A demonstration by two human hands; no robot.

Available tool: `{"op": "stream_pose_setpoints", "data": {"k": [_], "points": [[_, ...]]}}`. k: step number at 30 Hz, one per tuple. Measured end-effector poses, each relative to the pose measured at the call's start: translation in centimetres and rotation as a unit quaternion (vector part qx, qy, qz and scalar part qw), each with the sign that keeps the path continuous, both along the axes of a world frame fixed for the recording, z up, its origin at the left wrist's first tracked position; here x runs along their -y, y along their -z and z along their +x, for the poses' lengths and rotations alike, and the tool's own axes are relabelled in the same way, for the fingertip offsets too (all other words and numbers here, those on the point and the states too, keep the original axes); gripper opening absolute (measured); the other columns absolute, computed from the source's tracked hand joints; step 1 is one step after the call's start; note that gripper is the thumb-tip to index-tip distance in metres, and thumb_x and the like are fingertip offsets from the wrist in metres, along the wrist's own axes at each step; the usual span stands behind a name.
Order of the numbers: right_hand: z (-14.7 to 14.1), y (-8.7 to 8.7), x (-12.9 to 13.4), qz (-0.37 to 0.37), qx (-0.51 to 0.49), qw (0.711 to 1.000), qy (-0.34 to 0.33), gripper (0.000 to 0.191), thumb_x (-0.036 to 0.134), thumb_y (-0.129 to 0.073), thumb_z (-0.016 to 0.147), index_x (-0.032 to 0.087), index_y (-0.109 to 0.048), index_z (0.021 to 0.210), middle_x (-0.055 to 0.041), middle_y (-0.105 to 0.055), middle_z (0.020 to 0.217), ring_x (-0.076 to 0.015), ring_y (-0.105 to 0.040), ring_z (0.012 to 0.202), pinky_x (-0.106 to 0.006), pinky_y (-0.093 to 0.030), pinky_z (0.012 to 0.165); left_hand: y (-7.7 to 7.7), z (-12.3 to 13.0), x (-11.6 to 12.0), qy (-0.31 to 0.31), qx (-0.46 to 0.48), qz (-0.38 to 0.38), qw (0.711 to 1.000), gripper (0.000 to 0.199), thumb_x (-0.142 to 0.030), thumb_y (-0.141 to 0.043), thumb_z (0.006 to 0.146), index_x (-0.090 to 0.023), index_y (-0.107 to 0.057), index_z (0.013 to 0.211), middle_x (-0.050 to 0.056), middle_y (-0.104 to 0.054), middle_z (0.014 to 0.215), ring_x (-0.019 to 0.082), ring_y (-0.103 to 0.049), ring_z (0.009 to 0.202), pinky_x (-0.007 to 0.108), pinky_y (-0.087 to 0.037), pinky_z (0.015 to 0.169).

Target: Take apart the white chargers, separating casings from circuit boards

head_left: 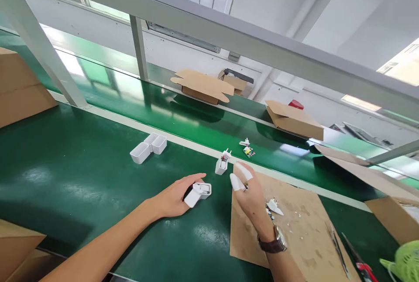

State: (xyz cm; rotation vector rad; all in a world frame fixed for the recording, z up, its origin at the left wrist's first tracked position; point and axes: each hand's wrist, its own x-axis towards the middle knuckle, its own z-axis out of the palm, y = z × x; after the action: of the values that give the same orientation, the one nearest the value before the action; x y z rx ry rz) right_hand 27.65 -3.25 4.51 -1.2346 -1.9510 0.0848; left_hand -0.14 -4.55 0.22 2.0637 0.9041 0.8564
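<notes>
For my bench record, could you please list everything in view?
Flat worktop: one, green, foreground
Long belt: one, green, behind
Flat cardboard sheet: one, brown, worktop's right
Open plastic cases: three, white, worktop's left
Filled plastic case: one, white, left of sheet
Pronged plastic piece: one, white, on belt
Circuit board: one, multicoloured, beside that piece
Angular plastic fragment: one, white, on sheet
Slim metal tool: one, silvery, sheet's right
Handled tool: one, red grip, right of sheet
Openwork plastic basket: one, lime, lower right
Cardboard boxes: several, brown, sides and back
Metal frame: one, grey, overhead
Held plastic casing: count unclear, white, centre
Wristwatch: one, dark strap, right wrist
Finger covers: two, white, right fingertips
Left hand: one, bare, holding casing
Right hand: one, over sheet
</notes>
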Motion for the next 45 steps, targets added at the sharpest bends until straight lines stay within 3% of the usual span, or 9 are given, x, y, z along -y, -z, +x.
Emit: {"op": "stream_pose_setpoints", "data": {"k": [6,10,14,19,25,28,32,38,45], "points": [[4.7,-0.6,-9.1,-0.221,0.114,0.953,0.174,0.052,0.023,-0.059,0.087,0.01,-0.057,0.137,-0.021,-0.056,0.147,-0.0346,-0.052,0.139,-0.049,-0.042,0.117,-0.5,-0.3,-0.2,0.002,-0.027,-0.102,0.994,0.061,-0.028,-0.055,0.095,-0.026,-0.04,0.154,0.009,-0.069,0.127,0.022,-0.068,0.101,0.034,-0.058,0.088],[4.5,-0.6,-13.2,-0.251,0.145,0.936,0.199,0.037,0.02,-0.064,0.082,0.01,-0.067,0.118,-0.0208,-0.069,0.123,-0.0342,-0.065,0.12,-0.046,-0.051,0.105,-1.1,-0.3,-0.2,-0.003,-0.027,-0.119,0.992,0.06,-0.031,-0.061,0.09,-0.024,-0.049,0.149,0.01,-0.069,0.13,0.026,-0.068,0.107,0.037,-0.057,0.092],[3.7,-0.8,-14.5,-0.264,0.166,0.928,0.205,0.025,0.019,-0.067,0.082,0.013,-0.069,0.106,-0.0156,-0.074,0.105,-0.0292,-0.071,0.101,-0.042,-0.056,0.09,-1.0,-0.6,-0.3,-0.006,0.004,-0.098,0.995,0.051,-0.035,-0.067,0.088,-0.026,-0.061,0.138,0.009,-0.065,0.142,0.029,-0.067,0.116,0.04,-0.057,0.096],[5.2,-1.9,-11.5,-0.25,0.152,0.934,0.206,0.04,0.027,-0.062,0.081,0.014,-0.068,0.118,-0.0187,-0.074,0.116,-0.0324,-0.072,0.107,-0.041,-0.057,0.092,-0.8,-1.4,-0.5,-0.02,-0.013,-0.061,0.998,0.053,-0.035,-0.068,0.088,-0.024,-0.058,0.14,0.011,-0.064,0.142,0.03,-0.065,0.124,0.045,-0.054,0.106],[9.6,-1.7,-2.9,-0.265,0.133,0.934,0.201,0.045,0.037,-0.062,0.081,0.018,-0.069,0.121,-0.0138,-0.078,0.109,-0.0323,-0.074,0.1,-0.045,-0.06,0.091,-1.2,-1.4,-0.5,-0.028,0.007,-0.032,0.999,0.056,-0.037,-0.065,0.092,-0.026,-0.052,0.145,0.011,-0.069,0.13,0.026,-0.068,0.112,0.041,-0.056,0.101],[10.3,-1.7,0.7,-0.244,0.129,0.946,0.17,0.043,0.038,-0.063,0.082,0.02,-0.07,0.121,-0.0143,-0.076,0.118,-0.0351,-0.072,0.11,-0.051,-0.058,0.099,-1.2,-1.2,-0.4,-0.034,0.024,-0.052,0.998,0.056,-0.038,-0.058,0.096,-0.027,-0.047,0.15,0.008,-0.068,0.127,0.022,-0.069,0.105,0.037,-0.057,0.096],[7.2,-2.5,3.1,-0.161,0.111,0.98,0.044,0.037,0.038,-0.058,0.095,0.027,-0.067,0.129,-0.0098,-0.066,0.138,-0.0323,-0.063,0.128,-0.052,-0.052,0.109,-1.4,-1.1,-0.2,-0.037,0.032,-0.078,0.996,0.055,-0.037,-0.047,0.103,-0.027,-0.038,0.156,0.007,-0.07,0.124,0.021,-0.069,0.106,0.037,-0.055,0.099],[-1.9,-1.1,2.9,-0.123,0.148,0.967,-0.167,0.04,0.026,-0.061,0.099,0.032,-0.061,0.139,-0.0082,-0.064,0.142,-0.0263,-0.066,0.124,-0.046,-0.055,0.109,-1.9,-1.1,0.0,-0.057,0.019,-0.127,0.99,0.056,-0.039,-0.036,0.106,-0.026,-0.029,0.16,0.006,-0.072,0.129,0.022,-0.07,0.109,0.041,-0.053,0.104],[-5.0,2.2,2.5,-0.115,0.082,0.966,-0.218,0.04,0.021,-0.056,0.102,0.031,-0.056,0.141,-0.0085,-0.066,0.133,-0.0226,-0.071,0.111,-0.038,-0.061,0.096,-1.5,-0.9,0.0,-0.045,0.052,-0.126,0.99,0.067,-0.043,-0.039,0.106,-0.026,-0.012,0.165,0.008,-0.066,0.142,0.026,-0.06,0.135,0.046,-0.046,0.116]]}}
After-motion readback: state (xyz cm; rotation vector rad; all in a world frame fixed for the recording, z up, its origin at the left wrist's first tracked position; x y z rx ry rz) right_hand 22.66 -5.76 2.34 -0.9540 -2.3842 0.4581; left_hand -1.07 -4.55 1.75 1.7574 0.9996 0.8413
